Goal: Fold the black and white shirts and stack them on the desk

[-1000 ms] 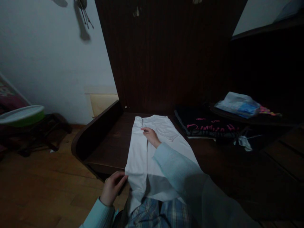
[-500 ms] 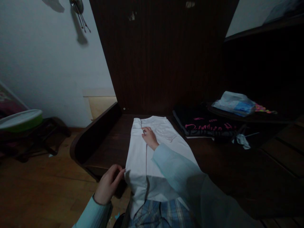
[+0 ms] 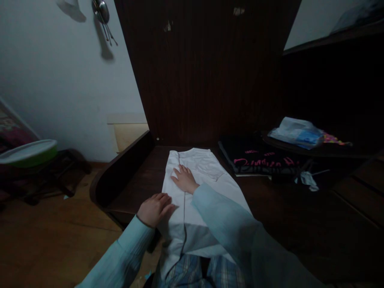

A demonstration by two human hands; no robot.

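Observation:
A pair of white trousers [image 3: 207, 188], folded lengthwise, lies on a dark wooden surface [image 3: 141, 188], its lower end hanging over the near edge. My right hand [image 3: 183, 179] rests flat on the cloth near the waistband, fingers spread. My left hand [image 3: 156, 208] lies palm down on the left edge of the trousers nearer to me, fingers stretched out. Both sleeves are pale blue.
A folded black garment with pink lettering [image 3: 258, 158] sits to the right. Behind it a shelf holds a plastic bag [image 3: 295, 132]. A green-rimmed tray [image 3: 28, 152] stands on a stool at the left. Tall dark wooden panel [image 3: 204, 68] behind.
My left hand let go of the trousers' left edge and now lies flat on the cloth. My right hand opened from a pinch and slid slightly towards me, pressing flat.

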